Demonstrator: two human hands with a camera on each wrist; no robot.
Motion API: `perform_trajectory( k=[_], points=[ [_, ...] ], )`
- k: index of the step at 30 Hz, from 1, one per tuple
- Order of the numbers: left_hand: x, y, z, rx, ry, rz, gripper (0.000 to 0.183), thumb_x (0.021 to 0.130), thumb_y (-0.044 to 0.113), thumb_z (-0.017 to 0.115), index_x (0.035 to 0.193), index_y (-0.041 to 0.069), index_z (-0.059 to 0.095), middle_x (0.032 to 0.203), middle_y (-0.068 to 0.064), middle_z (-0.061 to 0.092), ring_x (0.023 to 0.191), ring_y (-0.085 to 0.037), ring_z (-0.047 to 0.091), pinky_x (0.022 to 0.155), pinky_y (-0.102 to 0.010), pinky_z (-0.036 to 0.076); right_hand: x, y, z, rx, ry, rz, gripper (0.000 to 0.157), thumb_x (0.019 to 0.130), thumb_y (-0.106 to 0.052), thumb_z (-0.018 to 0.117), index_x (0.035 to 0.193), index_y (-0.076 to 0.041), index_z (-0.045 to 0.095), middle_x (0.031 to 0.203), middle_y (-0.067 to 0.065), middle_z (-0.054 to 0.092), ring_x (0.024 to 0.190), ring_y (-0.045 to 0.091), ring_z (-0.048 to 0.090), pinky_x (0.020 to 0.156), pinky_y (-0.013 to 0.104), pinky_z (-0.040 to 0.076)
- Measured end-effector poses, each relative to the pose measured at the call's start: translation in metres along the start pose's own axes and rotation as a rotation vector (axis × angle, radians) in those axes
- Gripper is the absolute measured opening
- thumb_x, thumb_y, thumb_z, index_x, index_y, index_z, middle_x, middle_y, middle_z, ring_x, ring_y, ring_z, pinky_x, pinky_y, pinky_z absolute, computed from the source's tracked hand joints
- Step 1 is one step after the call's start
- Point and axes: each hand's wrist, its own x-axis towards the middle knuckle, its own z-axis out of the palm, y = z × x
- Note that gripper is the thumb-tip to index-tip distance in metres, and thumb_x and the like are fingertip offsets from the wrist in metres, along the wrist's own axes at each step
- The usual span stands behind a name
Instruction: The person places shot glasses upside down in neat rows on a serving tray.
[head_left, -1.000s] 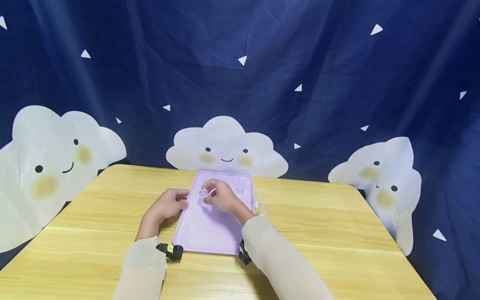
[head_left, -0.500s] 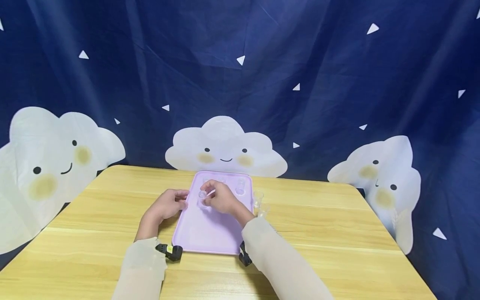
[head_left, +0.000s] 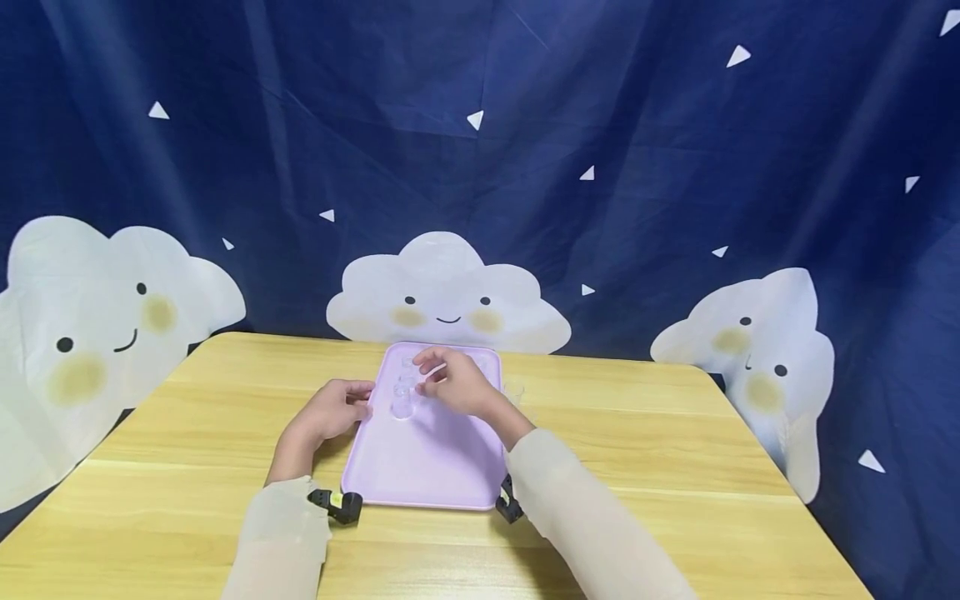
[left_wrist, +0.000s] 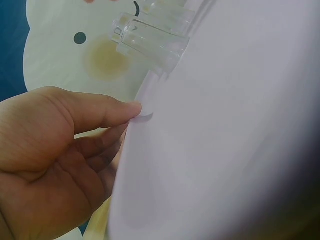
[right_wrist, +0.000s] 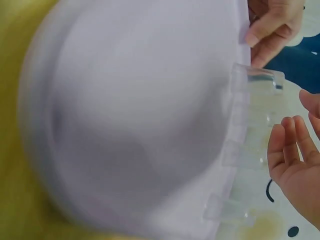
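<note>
My left hand (head_left: 326,412) pinches the left rim of a lilac tray (head_left: 427,475); in the left wrist view the thumb lies on the rim, with the curled fingers below it. A small clear plastic cup (head_left: 402,405) stands on the tray near that hand, narrow end up. Just right of the cup hovers my right hand (head_left: 463,385), fingers parted and nothing between them. Several similar cups stand further back on the tray, partly hidden by the right hand in the head view; the right wrist view shows the clear cups (right_wrist: 259,81) in a row.
Beyond the tray's right edge, another clear cup (head_left: 514,392) stands on the wooden table (head_left: 637,467), half behind the right forearm. A dark blue curtain (head_left: 637,100) with cloud prints hangs behind the table. Each wrist wears a small black camera (head_left: 343,505).
The right hand has let go of the clear cup and moved right and slightly up, its fingers spreading. The cup stays standing on the tray. The left hand keeps its place at the rim.
</note>
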Motion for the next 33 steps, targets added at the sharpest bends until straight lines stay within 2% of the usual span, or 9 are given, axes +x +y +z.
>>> perform_trajectory(
  k=[8, 17, 25, 33],
  points=[
    [-0.001, 0.0, 0.0, 0.007, 0.006, -0.005, 0.046, 0.094, 0.0, 0.06, 0.139, -0.009, 0.057, 0.129, -0.024, 0.065, 0.114, -0.034, 0.061, 0.104, -0.054, 0.046, -0.009, 0.002, -0.027, -0.053, 0.032, -0.034, 0.037, 0.088, -0.002, 0.075, 0.124, -0.006, 0.066, 0.112, 0.01, 0.068, 0.1, 0.027, 0.068, 0.082, 0.029, 0.057],
    [-0.001, 0.0, -0.001, 0.008, 0.002, -0.005, 0.047, 0.093, 0.0, 0.06, 0.139, -0.009, 0.056, 0.129, -0.024, 0.065, 0.114, -0.034, 0.062, 0.103, -0.053, 0.047, -0.028, 0.01, -0.057, -0.09, 0.042, -0.053, 0.037, 0.088, 0.0, 0.075, 0.124, -0.005, 0.066, 0.113, 0.012, 0.067, 0.102, 0.028, 0.068, 0.082, 0.031, 0.058],
    [-0.001, -0.001, -0.002, 0.019, 0.006, -0.005, 0.047, 0.093, 0.001, 0.061, 0.139, -0.008, 0.057, 0.13, -0.023, 0.066, 0.115, -0.035, 0.061, 0.104, -0.054, 0.047, -0.051, 0.022, -0.085, -0.15, 0.035, -0.075, 0.035, 0.09, -0.005, 0.075, 0.123, -0.005, 0.066, 0.116, 0.017, 0.067, 0.101, 0.028, 0.068, 0.086, 0.038, 0.058],
    [-0.001, -0.001, -0.002, 0.019, 0.006, -0.009, 0.047, 0.094, 0.002, 0.06, 0.139, -0.007, 0.057, 0.13, -0.023, 0.065, 0.116, -0.035, 0.06, 0.106, -0.055, 0.045, -0.081, 0.044, -0.108, -0.213, -0.037, -0.064, 0.035, 0.091, -0.01, 0.075, 0.123, 0.0, 0.065, 0.115, 0.018, 0.066, 0.1, 0.029, 0.067, 0.081, 0.037, 0.058]
  ],
)
